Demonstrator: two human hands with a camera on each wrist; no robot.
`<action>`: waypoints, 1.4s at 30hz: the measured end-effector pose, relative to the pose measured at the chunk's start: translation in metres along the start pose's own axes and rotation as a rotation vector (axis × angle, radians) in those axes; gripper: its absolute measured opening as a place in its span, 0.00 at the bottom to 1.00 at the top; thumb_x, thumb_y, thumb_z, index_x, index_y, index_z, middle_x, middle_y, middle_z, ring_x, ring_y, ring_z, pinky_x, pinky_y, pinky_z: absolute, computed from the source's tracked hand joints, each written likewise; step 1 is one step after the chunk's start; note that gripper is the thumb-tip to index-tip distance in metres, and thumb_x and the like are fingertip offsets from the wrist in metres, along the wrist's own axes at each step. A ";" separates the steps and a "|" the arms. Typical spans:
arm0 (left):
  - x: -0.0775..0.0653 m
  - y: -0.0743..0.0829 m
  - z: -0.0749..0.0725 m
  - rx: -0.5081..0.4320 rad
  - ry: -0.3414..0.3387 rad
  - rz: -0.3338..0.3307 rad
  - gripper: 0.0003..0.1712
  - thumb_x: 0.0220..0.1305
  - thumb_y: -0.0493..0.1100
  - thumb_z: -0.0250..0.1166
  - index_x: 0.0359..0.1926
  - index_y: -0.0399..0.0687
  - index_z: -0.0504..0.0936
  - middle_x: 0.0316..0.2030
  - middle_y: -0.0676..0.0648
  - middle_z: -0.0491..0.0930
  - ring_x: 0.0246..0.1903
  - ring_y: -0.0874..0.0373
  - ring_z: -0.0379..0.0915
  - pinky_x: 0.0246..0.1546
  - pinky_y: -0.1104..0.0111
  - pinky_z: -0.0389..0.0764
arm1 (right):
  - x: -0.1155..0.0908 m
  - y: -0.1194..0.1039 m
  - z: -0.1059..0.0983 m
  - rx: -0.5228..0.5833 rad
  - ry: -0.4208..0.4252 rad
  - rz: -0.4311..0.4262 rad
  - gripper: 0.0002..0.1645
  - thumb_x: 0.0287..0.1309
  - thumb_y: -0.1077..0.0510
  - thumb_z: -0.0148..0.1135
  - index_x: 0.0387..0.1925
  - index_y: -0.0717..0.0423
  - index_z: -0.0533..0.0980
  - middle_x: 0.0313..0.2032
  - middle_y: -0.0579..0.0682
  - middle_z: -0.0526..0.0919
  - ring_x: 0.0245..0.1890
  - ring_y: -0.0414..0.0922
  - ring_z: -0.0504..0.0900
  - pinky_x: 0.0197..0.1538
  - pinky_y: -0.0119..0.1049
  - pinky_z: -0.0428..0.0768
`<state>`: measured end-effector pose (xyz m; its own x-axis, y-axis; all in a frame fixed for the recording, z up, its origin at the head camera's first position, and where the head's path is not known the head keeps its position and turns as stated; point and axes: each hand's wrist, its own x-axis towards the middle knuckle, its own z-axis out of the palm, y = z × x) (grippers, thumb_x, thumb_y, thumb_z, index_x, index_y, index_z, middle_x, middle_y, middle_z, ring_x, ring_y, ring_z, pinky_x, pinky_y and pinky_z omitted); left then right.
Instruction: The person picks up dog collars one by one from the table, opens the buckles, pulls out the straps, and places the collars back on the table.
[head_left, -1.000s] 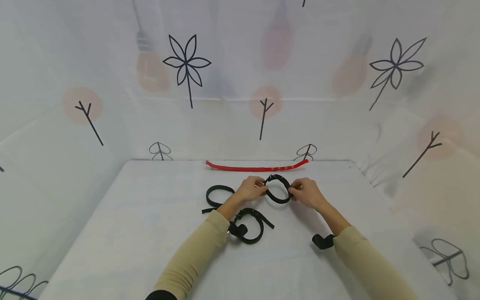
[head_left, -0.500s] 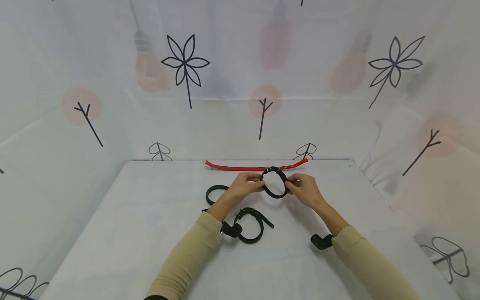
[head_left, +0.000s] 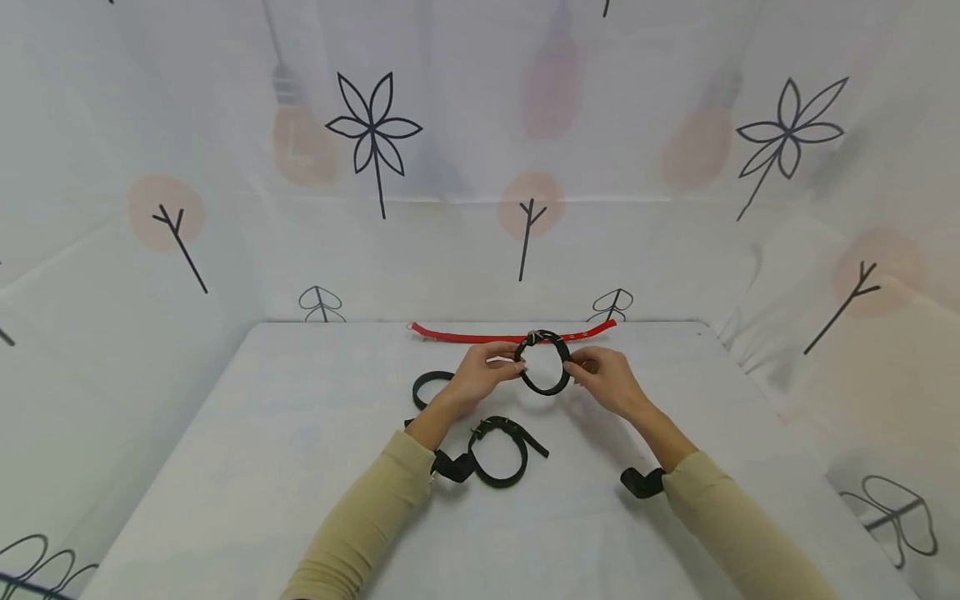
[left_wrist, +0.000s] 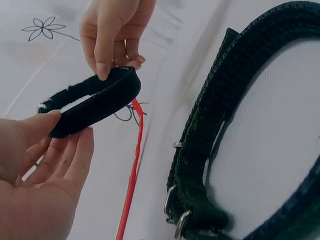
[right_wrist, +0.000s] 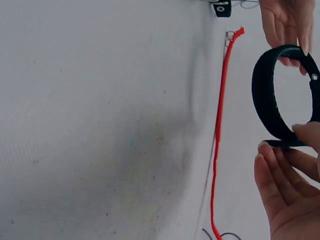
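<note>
A black pet collar (head_left: 564, 343), buckled into a ring with metal fittings at its top, is held up above the table. My left hand (head_left: 480, 371) pinches its left side between thumb and fingers. On the opposite side, the thumb and fingers of my right hand (head_left: 606, 379) grip the band. In the right wrist view a metal eyelet shows on the dark collar (right_wrist: 264, 92). Another looped black collar (head_left: 522, 460) lies on the table near my left wrist. A third black collar (head_left: 417, 392) lies further left, partly hidden behind my left forearm.
A red collar (head_left: 480, 338) with eyelets lies stretched along the back edge of the white table (head_left: 300, 467). Behind it hangs a white printed backdrop (head_left: 450, 250). A black wrist camera (head_left: 642, 482) sits on my right wrist, low over the tabletop.
Both hands have lifted the held collar slightly up and to the left, so it now overlaps the red collar in view. My left forearm has shifted left, uncovering more of the nearer looped collar.
</note>
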<state>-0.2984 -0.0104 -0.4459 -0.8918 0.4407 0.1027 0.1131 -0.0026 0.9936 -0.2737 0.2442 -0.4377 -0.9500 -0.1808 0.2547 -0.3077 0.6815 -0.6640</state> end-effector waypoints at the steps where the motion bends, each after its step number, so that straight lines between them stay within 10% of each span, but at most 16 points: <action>1: 0.000 -0.001 -0.001 0.014 -0.007 0.013 0.22 0.70 0.35 0.67 0.63 0.35 0.78 0.54 0.39 0.78 0.54 0.50 0.83 0.57 0.60 0.80 | 0.000 0.000 -0.001 -0.006 -0.006 -0.008 0.14 0.69 0.58 0.65 0.47 0.66 0.83 0.37 0.56 0.88 0.32 0.49 0.85 0.37 0.38 0.81; 14: -0.006 -0.007 -0.017 0.093 -0.110 0.111 0.19 0.71 0.34 0.64 0.62 0.40 0.80 0.61 0.32 0.77 0.62 0.46 0.76 0.61 0.56 0.77 | 0.000 0.002 -0.008 0.081 -0.149 -0.084 0.11 0.65 0.55 0.70 0.44 0.57 0.84 0.34 0.57 0.87 0.31 0.53 0.84 0.35 0.38 0.79; 42: -0.009 -0.019 -0.011 0.211 -0.062 0.162 0.13 0.64 0.36 0.73 0.49 0.37 0.88 0.47 0.45 0.87 0.50 0.55 0.84 0.53 0.66 0.82 | -0.001 -0.003 0.000 0.167 -0.076 -0.090 0.14 0.67 0.58 0.69 0.51 0.60 0.83 0.36 0.54 0.88 0.34 0.51 0.87 0.44 0.35 0.82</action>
<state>-0.2975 -0.0238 -0.4649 -0.8270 0.5036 0.2500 0.3468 0.1068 0.9319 -0.2721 0.2424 -0.4362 -0.9177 -0.2928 0.2686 -0.3900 0.5343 -0.7499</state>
